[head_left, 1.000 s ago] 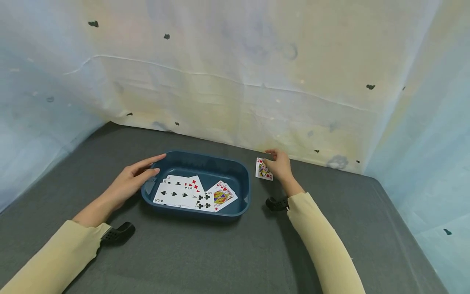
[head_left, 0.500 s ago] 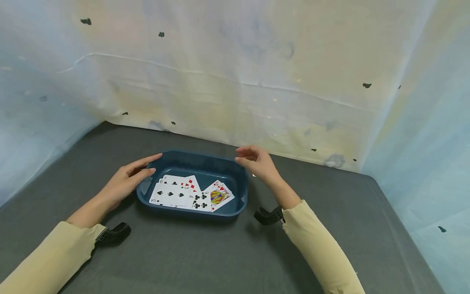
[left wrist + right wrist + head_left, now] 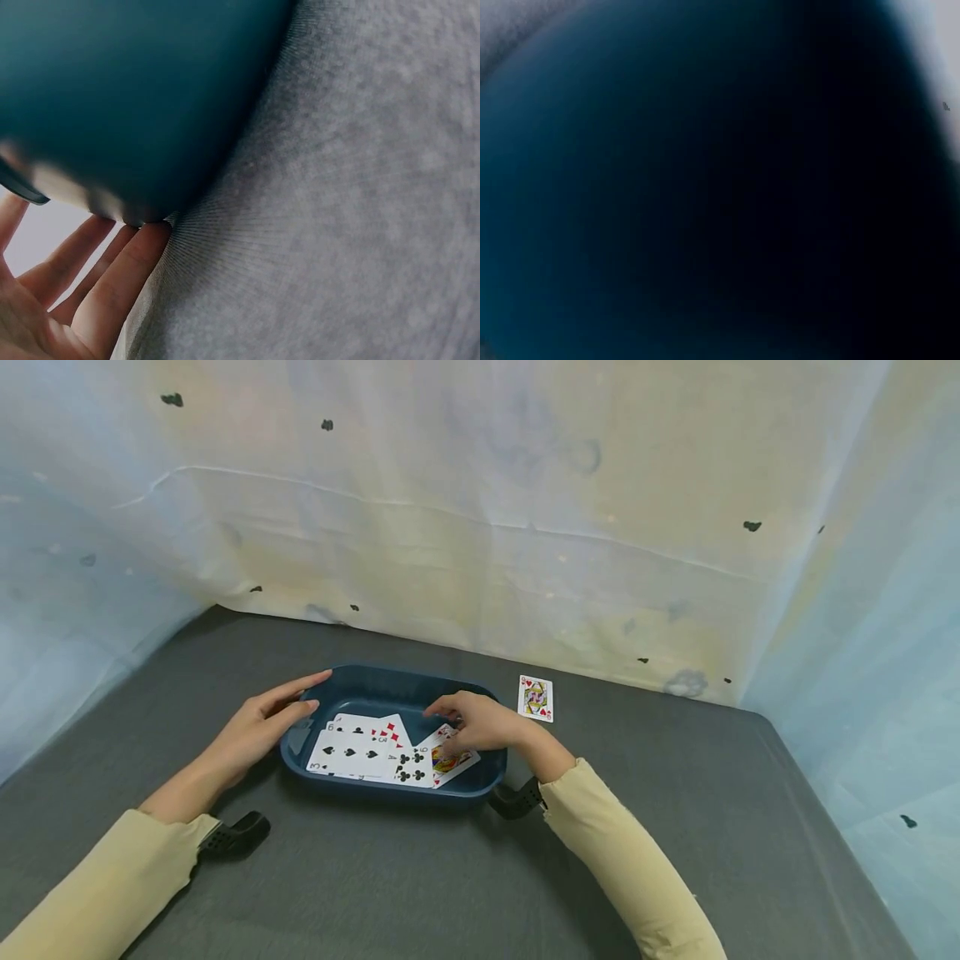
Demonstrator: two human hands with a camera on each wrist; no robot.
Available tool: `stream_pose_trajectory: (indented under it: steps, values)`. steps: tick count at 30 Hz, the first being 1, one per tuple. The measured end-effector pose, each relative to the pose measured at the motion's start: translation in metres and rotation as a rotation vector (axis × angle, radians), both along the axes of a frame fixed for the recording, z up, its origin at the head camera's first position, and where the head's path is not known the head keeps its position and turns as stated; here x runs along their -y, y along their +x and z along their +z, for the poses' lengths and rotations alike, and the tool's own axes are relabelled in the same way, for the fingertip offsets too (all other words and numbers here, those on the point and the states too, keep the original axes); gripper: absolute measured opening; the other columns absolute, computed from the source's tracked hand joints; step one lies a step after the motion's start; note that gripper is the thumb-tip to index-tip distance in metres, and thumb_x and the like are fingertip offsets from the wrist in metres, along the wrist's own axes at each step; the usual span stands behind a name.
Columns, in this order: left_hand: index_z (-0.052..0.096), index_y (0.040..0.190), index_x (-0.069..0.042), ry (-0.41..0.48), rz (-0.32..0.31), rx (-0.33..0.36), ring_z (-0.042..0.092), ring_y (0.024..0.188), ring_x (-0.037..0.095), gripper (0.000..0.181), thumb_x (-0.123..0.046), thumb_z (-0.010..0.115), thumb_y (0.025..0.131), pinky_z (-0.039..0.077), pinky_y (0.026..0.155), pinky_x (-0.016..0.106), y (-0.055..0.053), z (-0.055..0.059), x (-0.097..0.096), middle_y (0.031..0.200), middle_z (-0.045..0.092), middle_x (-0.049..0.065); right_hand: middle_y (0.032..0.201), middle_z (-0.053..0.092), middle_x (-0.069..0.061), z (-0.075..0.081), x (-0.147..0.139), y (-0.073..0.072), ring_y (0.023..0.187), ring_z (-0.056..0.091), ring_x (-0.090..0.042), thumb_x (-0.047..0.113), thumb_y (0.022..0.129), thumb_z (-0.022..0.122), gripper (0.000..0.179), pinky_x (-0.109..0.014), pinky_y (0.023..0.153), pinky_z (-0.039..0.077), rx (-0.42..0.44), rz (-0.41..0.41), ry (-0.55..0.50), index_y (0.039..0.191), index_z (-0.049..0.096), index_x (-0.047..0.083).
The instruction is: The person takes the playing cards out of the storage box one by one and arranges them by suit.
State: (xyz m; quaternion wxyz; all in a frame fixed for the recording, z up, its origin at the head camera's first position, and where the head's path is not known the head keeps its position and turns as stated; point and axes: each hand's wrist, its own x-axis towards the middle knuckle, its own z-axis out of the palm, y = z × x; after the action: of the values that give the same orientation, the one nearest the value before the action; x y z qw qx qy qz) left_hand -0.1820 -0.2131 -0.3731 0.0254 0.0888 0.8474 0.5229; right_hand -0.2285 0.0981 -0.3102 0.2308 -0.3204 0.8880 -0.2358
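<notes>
A dark blue plastic basin [image 3: 405, 687] stands on the grey cloth with several face-up playing cards [image 3: 348, 752] spread inside. My left hand [image 3: 262, 722] holds the basin's left end, thumb over the rim. In the left wrist view, the fingers [image 3: 120, 289] press against the outer wall. My right hand [image 3: 480, 722] is inside the basin's right part, over a red-heart face card [image 3: 457, 767]. Its thumb and fingers are apart, with no card visible between them; whether the thumb touches the card is unclear. Dark basin wall [image 3: 570, 210] fills most of the right wrist view.
A single heart face card [image 3: 536, 697] lies face up on the grey cloth [image 3: 637, 760], behind and right of the basin. A pale patterned curtain [image 3: 487, 527] hangs along the table's back edge. Black wrist straps [image 3: 236, 837] stick out below both hands.
My right hand has left the face card lying on the cloth and moved left, over the rim and into the basin. My left hand has stayed on the basin.
</notes>
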Motion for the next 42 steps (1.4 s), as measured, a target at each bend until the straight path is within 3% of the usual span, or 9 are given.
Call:
stream_pose_trajectory:
  steps: [4,9,18,22,25,28,32,36,42]
  values:
    - [0.034,0.150,-0.029,-0.002,-0.002,0.009,0.021,0.141,0.043,0.053,-0.041,0.049,0.100,0.022,0.105,0.068,0.001,0.000,0.001,0.158,0.023,0.014,0.137,0.047,-0.011,-0.003,0.005,0.004,0.121,0.046,-0.025,0.013,0.079,0.079,0.066,-0.037,0.101,0.041,-0.048,0.070,0.109,0.138,0.050,0.011]
    - [0.034,0.150,-0.030,0.001,-0.006,0.011,0.021,0.141,0.043,0.054,-0.042,0.048,0.099,0.023,0.104,0.068,0.001,0.000,0.004,0.158,0.023,0.013,0.137,0.044,-0.009,-0.008,0.012,0.010,0.123,0.041,-0.024,0.017,0.077,0.081,0.074,-0.039,0.102,0.039,-0.112,0.077,0.224,0.142,0.046,0.017]
    - [0.035,0.150,-0.028,0.015,-0.006,0.000,0.020,0.141,0.044,0.053,-0.040,0.048,0.100,0.022,0.104,0.069,0.000,0.001,0.003,0.158,0.023,0.015,0.110,0.058,-0.007,-0.009,0.016,0.010,0.104,0.047,-0.020,0.024,0.076,0.083,0.060,-0.034,0.090,0.041,-0.134,0.038,0.265,0.128,0.055,0.015]
    - [0.034,0.150,-0.027,0.012,-0.006,-0.009,0.020,0.141,0.044,0.053,-0.040,0.048,0.100,0.022,0.104,0.069,-0.002,0.001,0.004,0.157,0.023,0.015,0.116,0.053,-0.008,-0.009,0.018,0.010,0.106,0.045,-0.022,0.026,0.076,0.082,0.052,-0.034,0.090,0.040,-0.140,0.032,0.284,0.120,0.058,0.015]
    - [0.034,0.150,-0.028,0.008,-0.012,-0.012,0.020,0.141,0.045,0.053,-0.040,0.048,0.100,0.023,0.103,0.069,-0.004,-0.001,0.004,0.158,0.022,0.015,0.119,0.050,-0.008,-0.009,0.018,0.009,0.106,0.047,-0.021,0.029,0.076,0.083,0.056,-0.034,0.091,0.042,-0.150,0.030,0.309,0.123,0.056,0.015]
    - [0.033,0.150,-0.030,0.007,-0.021,-0.012,0.020,0.141,0.044,0.053,-0.041,0.047,0.100,0.023,0.103,0.068,-0.005,-0.002,0.005,0.158,0.022,0.013,0.110,0.055,-0.007,-0.009,0.018,0.008,0.095,0.050,-0.018,0.030,0.076,0.083,0.058,-0.030,0.083,0.043,-0.138,0.043,0.326,0.123,0.055,0.013]
    - [0.034,0.150,-0.031,0.007,-0.023,-0.014,0.020,0.142,0.043,0.053,-0.042,0.047,0.100,0.024,0.104,0.067,-0.007,-0.004,0.004,0.158,0.022,0.012,0.095,0.058,-0.002,-0.009,0.018,0.006,0.082,0.050,-0.014,0.027,0.078,0.081,0.043,-0.026,0.071,0.041,-0.111,0.062,0.343,0.111,0.058,0.013]
    - [0.033,0.150,-0.031,0.006,-0.022,-0.012,0.021,0.141,0.043,0.053,-0.042,0.047,0.100,0.024,0.103,0.067,-0.007,-0.004,0.003,0.158,0.022,0.012,0.087,0.057,0.001,-0.007,0.016,0.007,0.078,0.049,-0.013,0.026,0.079,0.080,0.034,-0.024,0.067,0.040,-0.103,0.052,0.314,0.104,0.062,0.012]
    - [0.033,0.150,-0.031,0.003,-0.021,-0.014,0.020,0.142,0.043,0.053,-0.042,0.047,0.100,0.024,0.103,0.068,-0.007,-0.003,0.002,0.158,0.022,0.012,0.089,0.061,-0.003,-0.002,0.006,0.006,0.080,0.052,-0.015,0.015,0.085,0.074,0.013,-0.024,0.066,0.042,-0.085,0.016,0.094,0.094,0.065,0.010]
